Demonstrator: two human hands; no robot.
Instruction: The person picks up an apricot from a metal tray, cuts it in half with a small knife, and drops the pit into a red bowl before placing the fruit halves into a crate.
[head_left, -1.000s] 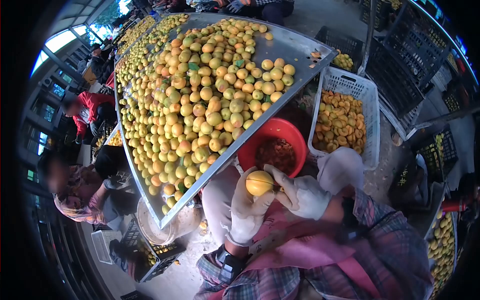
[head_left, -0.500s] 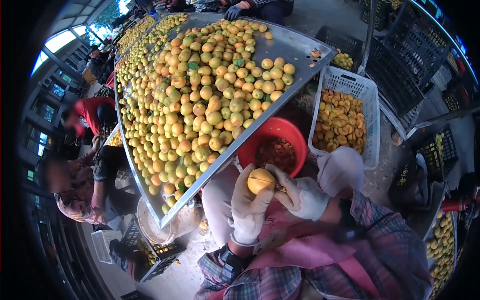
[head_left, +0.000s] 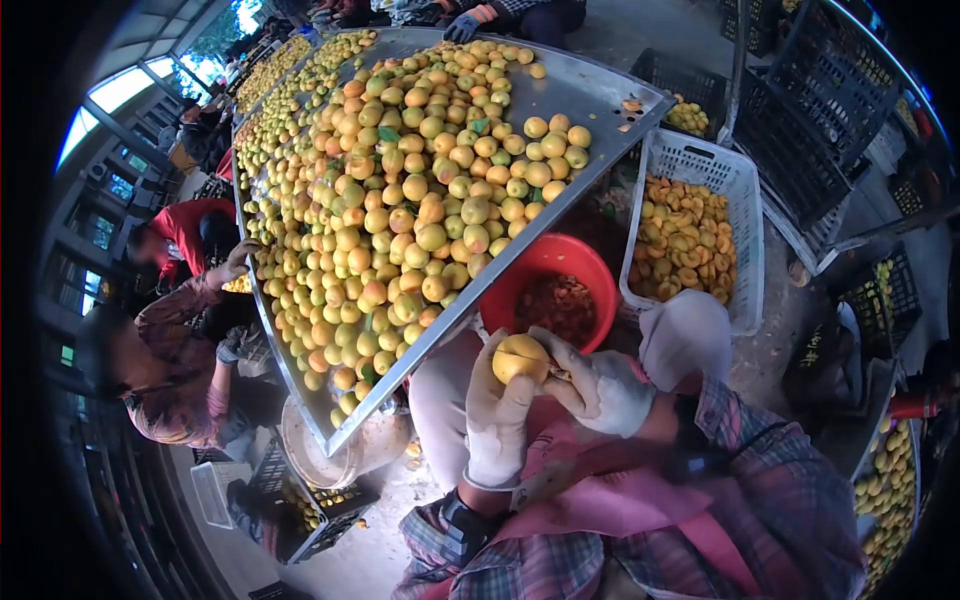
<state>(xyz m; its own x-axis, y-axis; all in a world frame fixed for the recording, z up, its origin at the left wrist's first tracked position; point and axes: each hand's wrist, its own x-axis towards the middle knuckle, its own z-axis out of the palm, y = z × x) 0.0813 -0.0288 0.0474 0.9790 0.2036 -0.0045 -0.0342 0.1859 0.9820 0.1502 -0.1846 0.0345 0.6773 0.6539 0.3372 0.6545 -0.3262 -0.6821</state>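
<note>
My left hand [head_left: 497, 415], in a pale glove, is wrapped round a yellow-orange fruit [head_left: 520, 358], which shows a cut line across its upper side. Touching the fruit's right side is my right hand [head_left: 600, 388], also gloved, its fingers closed on something small and dark that I cannot make out. Just above both hands stands a red basin [head_left: 606, 290] with wet reddish pieces inside. A white crate [head_left: 745, 240] full of halved fruit [head_left: 683, 240] lies to the basin's right.
A metal table [head_left: 590, 85] bears a large heap of whole fruit [head_left: 410, 200]. Its near corner points at a white bucket [head_left: 365, 445]. Co-workers sit at the left [head_left: 165, 375] and beyond the table [head_left: 520, 20]. Dark crates [head_left: 800, 150] lean at the right.
My left thumb now lies across the front of the fruit, and the fruit has turned slightly. At the left, the co-worker has raised a hand to the table's edge.
</note>
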